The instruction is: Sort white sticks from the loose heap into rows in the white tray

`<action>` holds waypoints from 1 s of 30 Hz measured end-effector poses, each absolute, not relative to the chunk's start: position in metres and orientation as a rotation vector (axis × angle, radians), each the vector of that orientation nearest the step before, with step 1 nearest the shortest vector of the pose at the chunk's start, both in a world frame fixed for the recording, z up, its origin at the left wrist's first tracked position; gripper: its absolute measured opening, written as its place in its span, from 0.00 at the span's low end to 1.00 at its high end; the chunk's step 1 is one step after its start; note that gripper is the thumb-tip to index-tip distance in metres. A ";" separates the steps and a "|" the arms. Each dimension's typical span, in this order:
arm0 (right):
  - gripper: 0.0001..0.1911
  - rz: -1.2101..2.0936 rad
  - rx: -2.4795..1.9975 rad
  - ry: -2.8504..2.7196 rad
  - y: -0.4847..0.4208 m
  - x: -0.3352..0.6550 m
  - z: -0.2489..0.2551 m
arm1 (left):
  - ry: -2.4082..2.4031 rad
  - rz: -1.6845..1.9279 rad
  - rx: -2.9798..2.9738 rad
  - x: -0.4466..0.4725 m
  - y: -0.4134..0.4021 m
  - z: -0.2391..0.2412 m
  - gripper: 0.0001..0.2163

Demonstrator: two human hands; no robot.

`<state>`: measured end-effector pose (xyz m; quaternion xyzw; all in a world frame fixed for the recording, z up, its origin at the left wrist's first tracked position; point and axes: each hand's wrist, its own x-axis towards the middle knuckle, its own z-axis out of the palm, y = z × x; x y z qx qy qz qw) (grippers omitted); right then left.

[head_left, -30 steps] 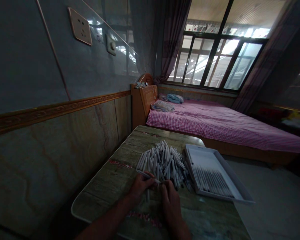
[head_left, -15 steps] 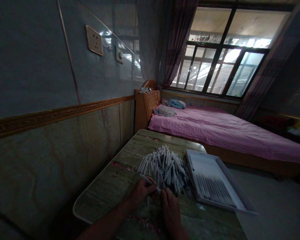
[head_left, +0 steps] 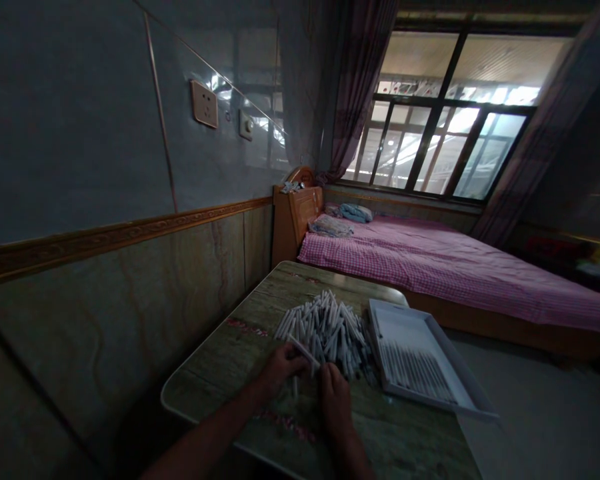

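Note:
Between my two hands is a slim white pen point(head_left: 305, 351), tilted down to the right. My left hand point(head_left: 282, 367) is closed around its middle, with the far end sticking out past the fingers. The fingers of my right hand point(head_left: 334, 393) are pinched on the pen's near end. Just beyond my hands lies a large loose pile of similar white pens point(head_left: 325, 323), several with dark ends. One more pen point(head_left: 295, 387) lies on the table below my left hand. On the right, a shallow white tray point(head_left: 414, 317) holds a row of pens side by side.
Everything rests on a small table point(head_left: 215, 373) with a wood-look top and rounded corners. A tiled wall point(head_left: 190, 280) runs along the left. Behind the table stands a bed point(head_left: 405, 250) with a pink checked cover. The tray overhangs the table's right edge.
The view has shifted slightly. Both hands stay on the same pen, held at nearly the same place in front of the pile. The pile and tray look unchanged.

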<state>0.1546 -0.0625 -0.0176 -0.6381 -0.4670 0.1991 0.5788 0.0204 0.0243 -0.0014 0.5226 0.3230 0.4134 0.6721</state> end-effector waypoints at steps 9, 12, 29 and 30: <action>0.26 0.571 -1.455 -0.753 -0.092 0.212 -0.003 | 1.275 0.964 1.647 -0.029 0.009 0.014 0.08; 0.27 0.547 -1.471 -0.722 -0.109 0.226 -0.008 | 1.391 0.775 1.832 -0.018 -0.002 0.012 0.06; 0.23 0.610 -1.316 -0.509 -0.115 0.231 -0.012 | 1.037 0.334 2.682 0.106 -0.035 0.035 0.11; 0.23 0.600 -1.314 -0.517 -0.115 0.231 -0.013 | 1.034 0.308 2.690 0.110 -0.034 0.036 0.11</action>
